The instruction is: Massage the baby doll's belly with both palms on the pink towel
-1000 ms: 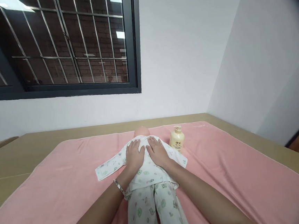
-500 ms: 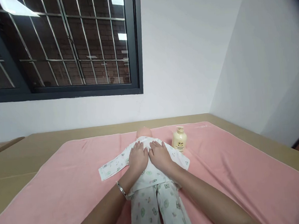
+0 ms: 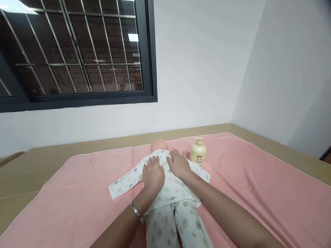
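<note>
You are pressing your left hand [image 3: 152, 176] and right hand [image 3: 180, 164], both flat and open, on a doll [image 3: 167, 189] lying mid-frame on a pink towel [image 3: 74, 209]. Sliding rightward could topple the lotion bottle [image 3: 198, 153] just beside it.

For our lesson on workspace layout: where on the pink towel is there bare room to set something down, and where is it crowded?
Bare pink towel lies wide to the right of the cream pump bottle, and to the left beyond the doll's printed white sleeve. It is crowded at the middle: left hand and right hand lie flat on the baby doll's back, the bottle close by.
</note>
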Demonstrator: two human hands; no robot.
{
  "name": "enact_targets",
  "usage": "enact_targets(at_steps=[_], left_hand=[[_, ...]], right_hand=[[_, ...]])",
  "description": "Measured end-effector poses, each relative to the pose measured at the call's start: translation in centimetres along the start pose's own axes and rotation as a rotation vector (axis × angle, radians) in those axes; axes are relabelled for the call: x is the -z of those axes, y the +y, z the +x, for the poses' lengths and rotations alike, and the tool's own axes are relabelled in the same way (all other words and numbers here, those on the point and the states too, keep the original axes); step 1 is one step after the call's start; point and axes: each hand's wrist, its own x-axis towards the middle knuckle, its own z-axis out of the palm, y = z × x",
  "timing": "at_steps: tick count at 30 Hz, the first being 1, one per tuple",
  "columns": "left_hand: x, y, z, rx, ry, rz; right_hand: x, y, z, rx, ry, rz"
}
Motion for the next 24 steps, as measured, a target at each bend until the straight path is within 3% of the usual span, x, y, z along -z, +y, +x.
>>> enact_targets(at_steps=[6, 14, 19, 24], left_hand=[[-0.4, 0.5, -1.8, -0.038, -0.003, -0.025], [-0.5, -1.7, 1.7, 0.087, -0.073, -0.189], [-1.2, -2.4, 2.3, 0.085, -0.01, -0.215], [-1.9, -2.5, 1.9, 0.05, 0.064, -0.243]], right_hand=[[-0.7, 0.9, 0.7, -0.014, -0.035, -0.027], [0.0, -2.4, -2.4, 0.118, 0.054, -0.157], [0.1, -3.8, -4.3, 0.185, 0.075, -0.249], [0.0, -2.3, -2.4, 0.213, 0.069, -0.032]])
